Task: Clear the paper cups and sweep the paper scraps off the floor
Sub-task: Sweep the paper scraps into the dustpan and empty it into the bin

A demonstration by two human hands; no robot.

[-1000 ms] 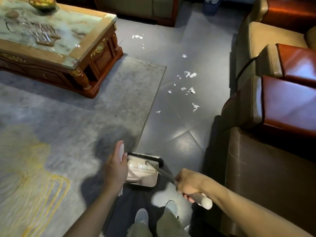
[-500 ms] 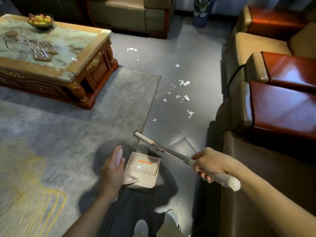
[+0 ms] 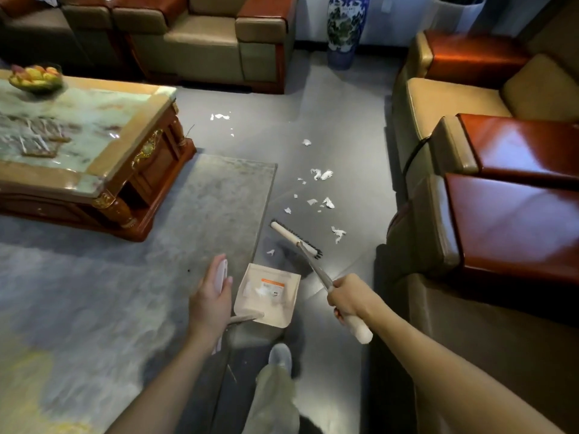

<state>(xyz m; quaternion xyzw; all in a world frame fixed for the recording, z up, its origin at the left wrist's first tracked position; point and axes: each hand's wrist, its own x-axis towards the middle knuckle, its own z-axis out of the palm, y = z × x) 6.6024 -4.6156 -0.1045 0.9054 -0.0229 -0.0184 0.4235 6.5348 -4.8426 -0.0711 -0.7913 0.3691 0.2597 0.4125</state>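
My right hand (image 3: 349, 299) grips the metal and white handle of a broom whose head (image 3: 296, 238) rests on the grey tile floor. Several white paper scraps (image 3: 322, 175) lie scattered on the tiles beyond the brush; one scrap (image 3: 270, 252) lies just behind it and one (image 3: 338, 234) to its right. My left hand (image 3: 209, 303) holds the white handle of a beige dustpan (image 3: 268, 294), which sits low near the rug's edge with a little white paper in it. No paper cups are visible.
A grey rug (image 3: 141, 261) covers the floor at left, with a marble-topped wooden coffee table (image 3: 81, 133) carrying a fruit bowl (image 3: 35, 78). Leather armchairs (image 3: 501, 198) line the right side, sofas (image 3: 203, 42) the back. A blue-white vase (image 3: 344, 29) stands far behind.
The broom swung out of the dustpan and forward; its head now sits on the tiles near the scraps. My view has tilted up and both hands moved forward.
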